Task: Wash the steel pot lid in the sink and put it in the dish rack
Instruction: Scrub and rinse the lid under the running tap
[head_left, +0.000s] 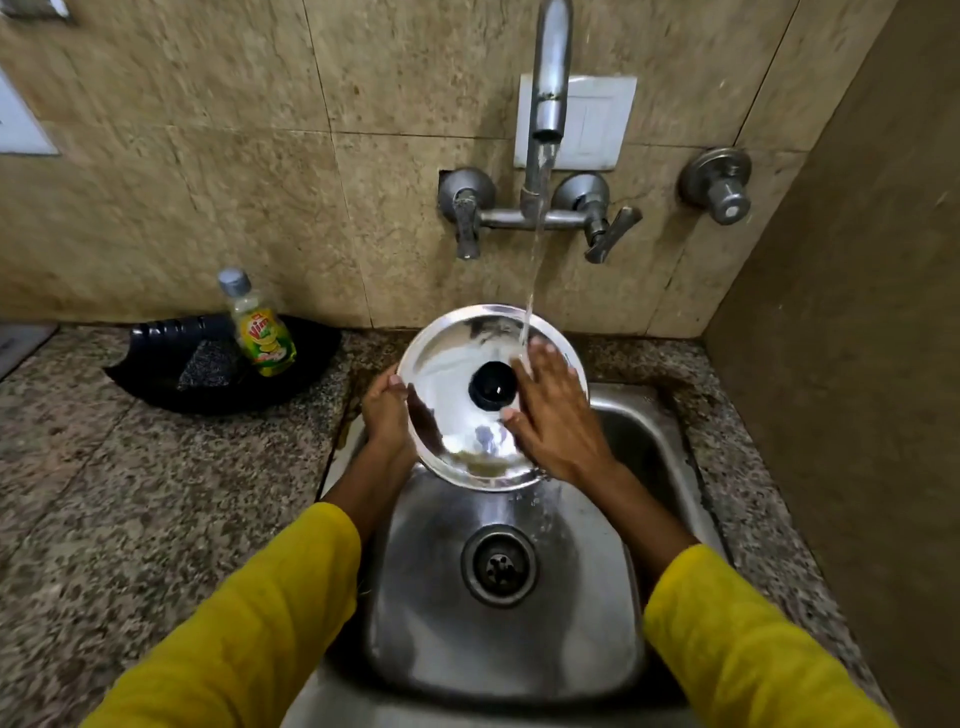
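The round steel pot lid (452, 364) with a black knob in its middle is held tilted above the steel sink (498, 639). My left hand (387, 410) grips its left rim. Fingers spread, my right hand (553, 410) lies flat on the lid's right side, beside the knob. Water streams from the tap (548, 104) onto the lid's upper right, next to my right fingertips. No dish rack is in view.
A black tray (156, 374) on the granite counter at the left holds a dish soap bottle (260, 325) and a scrub pad (208, 358). Two tap handles (602, 223) stick out of the tiled wall. A side wall (857, 364) closes in the right.
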